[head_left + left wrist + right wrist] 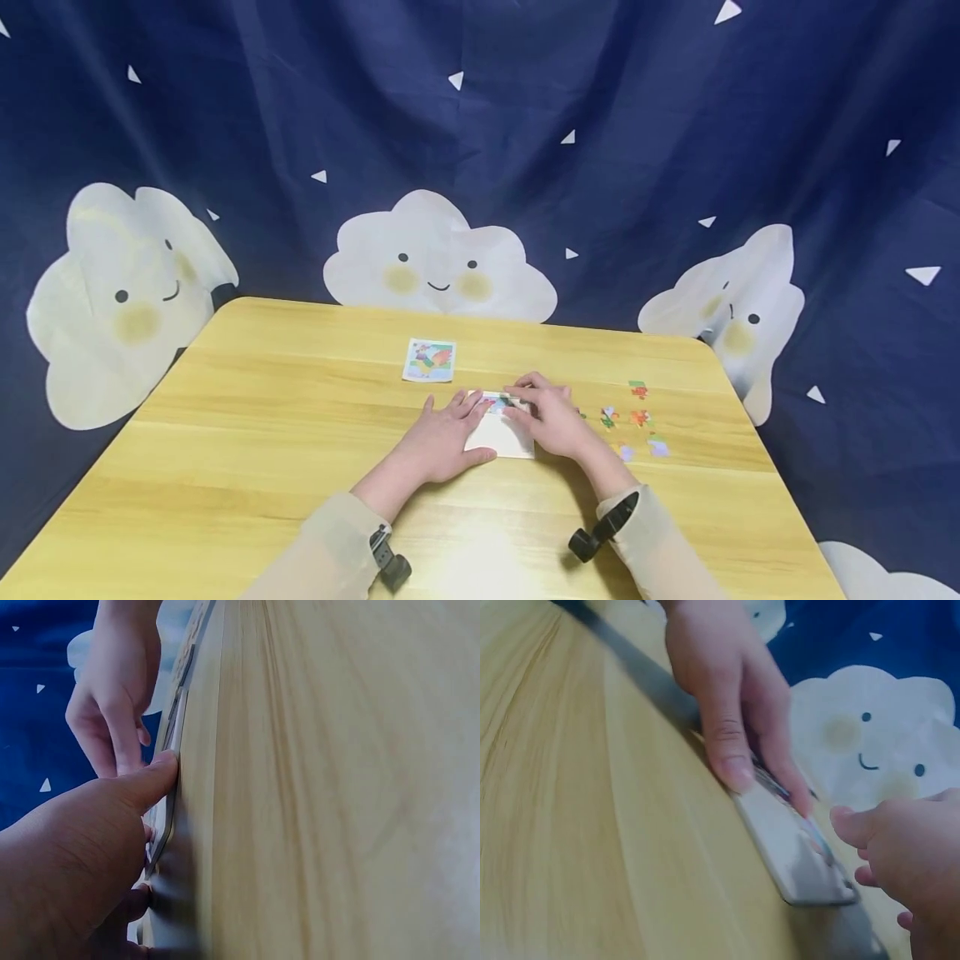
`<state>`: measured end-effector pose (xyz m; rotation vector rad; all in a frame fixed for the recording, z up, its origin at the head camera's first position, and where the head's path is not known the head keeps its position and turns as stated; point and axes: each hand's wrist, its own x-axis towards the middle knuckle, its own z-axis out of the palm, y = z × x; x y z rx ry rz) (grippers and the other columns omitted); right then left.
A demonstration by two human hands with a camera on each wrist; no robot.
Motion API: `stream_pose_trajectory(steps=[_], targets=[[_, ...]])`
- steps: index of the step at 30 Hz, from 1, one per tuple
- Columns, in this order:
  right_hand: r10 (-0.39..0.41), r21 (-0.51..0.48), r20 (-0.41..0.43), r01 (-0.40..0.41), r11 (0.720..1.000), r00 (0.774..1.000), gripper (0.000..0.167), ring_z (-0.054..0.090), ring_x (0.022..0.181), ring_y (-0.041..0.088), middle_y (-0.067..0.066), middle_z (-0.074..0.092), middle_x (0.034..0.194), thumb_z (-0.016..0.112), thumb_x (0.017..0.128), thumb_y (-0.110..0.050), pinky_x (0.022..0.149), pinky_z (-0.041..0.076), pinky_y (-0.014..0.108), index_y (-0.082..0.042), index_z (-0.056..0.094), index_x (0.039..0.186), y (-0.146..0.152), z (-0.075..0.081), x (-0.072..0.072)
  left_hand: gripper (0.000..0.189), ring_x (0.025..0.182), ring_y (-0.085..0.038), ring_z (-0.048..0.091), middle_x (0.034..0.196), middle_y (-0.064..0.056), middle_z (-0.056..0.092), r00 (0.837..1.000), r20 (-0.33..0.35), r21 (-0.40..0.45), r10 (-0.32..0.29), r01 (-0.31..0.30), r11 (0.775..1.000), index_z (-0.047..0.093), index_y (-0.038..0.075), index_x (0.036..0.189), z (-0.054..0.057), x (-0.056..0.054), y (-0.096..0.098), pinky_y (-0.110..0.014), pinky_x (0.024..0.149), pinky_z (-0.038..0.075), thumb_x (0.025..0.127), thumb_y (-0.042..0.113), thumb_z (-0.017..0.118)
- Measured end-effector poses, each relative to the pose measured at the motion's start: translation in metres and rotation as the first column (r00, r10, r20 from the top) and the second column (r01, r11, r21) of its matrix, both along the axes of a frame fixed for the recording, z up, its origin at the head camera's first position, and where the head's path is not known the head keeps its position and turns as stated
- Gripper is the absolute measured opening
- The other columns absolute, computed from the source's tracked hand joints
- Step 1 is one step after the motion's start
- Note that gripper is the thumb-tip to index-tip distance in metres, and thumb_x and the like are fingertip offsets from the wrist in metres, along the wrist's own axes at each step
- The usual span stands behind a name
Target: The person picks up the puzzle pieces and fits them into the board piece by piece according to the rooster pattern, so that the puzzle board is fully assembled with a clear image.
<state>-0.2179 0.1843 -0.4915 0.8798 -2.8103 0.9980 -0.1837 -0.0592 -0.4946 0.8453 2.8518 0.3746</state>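
Observation:
A small white puzzle tray (501, 437) lies on the table in front of me, with a few colourful joined pieces (495, 405) along its far side. My left hand (447, 437) rests over the tray's left edge, fingers extended at the far corner and thumb at the near edge. In the right wrist view the left thumb touches the tray's (772, 832) side. My right hand (551, 421) works at the tray's far right corner, thumb and index fingertips around the pieces there. I cannot tell whether those fingertips pinch a piece.
Several loose puzzle pieces (640, 418) are scattered right of my right hand. Beyond the tray, slightly left, lies a square picture card (430, 361) of a rooster. A dark blue curtain (465, 125) with clouds hangs behind the wooden table (262, 433).

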Motion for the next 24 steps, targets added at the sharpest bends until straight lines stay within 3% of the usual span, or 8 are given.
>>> stream_pose_trajectory(steps=[9, 13, 14, 16, 18, 20, 21, 24], targets=[[-0.038, -0.047, 0.035, 0.04, 0.998, 0.999, 0.04, 0.067, 0.093, 0.024, 0.005, 0.062, 0.136, 0.07, 0.105, -0.019, 0.095, 0.043, 0.049, -0.002, 0.068, 0.14, 0.043, 0.012, 0.009, 0.087, 0.158, -0.035, 0.024, 0.173, -0.008, 0.026, 1.0, -0.002, 0.025, -0.005, 0.005, 1.0, 0.033, 0.013, 0.168, -0.001, 0.001, 0.0, -0.074, 0.119, 0.02, 0.103, 0.069, 0.049], [-0.042, -0.049, -0.023, 0.041, 0.998, 0.999, 0.04, 0.067, 0.112, 0.028, 0.008, 0.064, 0.134, 0.073, 0.102, -0.016, 0.104, 0.037, 0.055, 0.002, 0.069, 0.137, 0.062, 0.013, 0.011, 0.086, 0.158, -0.035, 0.024, 0.173, -0.008, 0.026, 1.0, -0.004, 0.033, -0.004, 0.004, 0.999, 0.033, 0.014, 0.168, -0.002, 0.001, 0.0, -0.075, 0.119, 0.02, 0.103, 0.069, 0.05], [-0.045, -0.055, -0.033, 0.043, 0.998, 0.998, 0.039, 0.067, 0.112, 0.029, 0.009, 0.064, 0.133, 0.073, 0.102, -0.015, 0.103, 0.04, 0.054, 0.003, 0.069, 0.137, 0.067, 0.013, 0.012, 0.086, 0.158, -0.035, 0.024, 0.173, -0.008, 0.026, 1.0, -0.004, 0.031, -0.004, 0.004, 1.0, 0.033, 0.014, 0.168, -0.003, 0.0, 0.0, -0.075, 0.119, 0.02, 0.103, 0.069, 0.05], [-0.059, -0.061, -0.055, 0.055, 0.997, 0.997, 0.039, 0.068, 0.098, 0.028, 0.01, 0.065, 0.131, 0.075, 0.1, -0.014, 0.094, 0.047, 0.054, 0.004, 0.07, 0.134, 0.076, 0.014, 0.013, 0.086, 0.158, -0.034, 0.024, 0.174, -0.008, 0.026, 1.0, -0.003, 0.031, -0.005, 0.005, 1.0, 0.033, 0.014, 0.168, -0.003, 0.0, 0.0, -0.075, 0.119, 0.019, 0.103, 0.069, 0.05], [-0.074, -0.061, -0.072, 0.069, 0.996, 0.995, 0.038, 0.065, 0.083, 0.027, 0.011, 0.065, 0.131, 0.075, 0.1, -0.013, 0.094, 0.045, 0.056, 0.004, 0.07, 0.134, 0.085, 0.016, 0.014, 0.086, 0.159, -0.034, 0.023, 0.174, -0.007, 0.025, 1.0, 0.001, 0.028, -0.005, 0.005, 1.0, 0.033, 0.014, 0.168, -0.003, 0.0, 0.0, -0.075, 0.119, 0.019, 0.103, 0.069, 0.05], [-0.09, -0.062, -0.079, 0.085, 0.994, 0.993, 0.038, 0.063, 0.08, 0.027, 0.013, 0.064, 0.132, 0.075, 0.1, -0.012, 0.094, 0.039, 0.059, 0.005, 0.07, 0.134, 0.095, 0.017, 0.015, 0.086, 0.159, -0.034, 0.023, 0.174, -0.007, 0.025, 1.0, 0.003, 0.028, -0.006, 0.006, 1.0, 0.033, 0.014, 0.168, -0.002, 0.001, 0.0, -0.075, 0.119, 0.019, 0.103, 0.068, 0.05], [-0.097, -0.062, -0.081, 0.092, 0.994, 0.992, 0.038, 0.063, 0.081, 0.028, 0.014, 0.064, 0.132, 0.075, 0.101, -0.012, 0.095, 0.038, 0.06, 0.006, 0.069, 0.134, 0.1, 0.018, 0.015, 0.086, 0.159, -0.034, 0.023, 0.174, -0.007, 0.025, 1.0, 0.004, 0.029, -0.006, 0.006, 1.0, 0.033, 0.013, 0.168, -0.002, 0.001, 0.0, -0.075, 0.119, 0.019, 0.103, 0.068, 0.05], [-0.118, -0.057, -0.083, 0.114, 0.992, 0.989, 0.039, 0.065, 0.108, 0.035, 0.017, 0.062, 0.133, 0.074, 0.101, -0.012, 0.101, 0.037, 0.064, 0.008, 0.067, 0.135, 0.115, 0.02, 0.015, 0.086, 0.158, -0.035, 0.024, 0.174, -0.008, 0.025, 1.0, 0.002, 0.035, -0.008, 0.008, 0.999, 0.033, 0.012, 0.167, -0.002, 0.001, 0.0, -0.075, 0.119, 0.019, 0.104, 0.067, 0.051]])
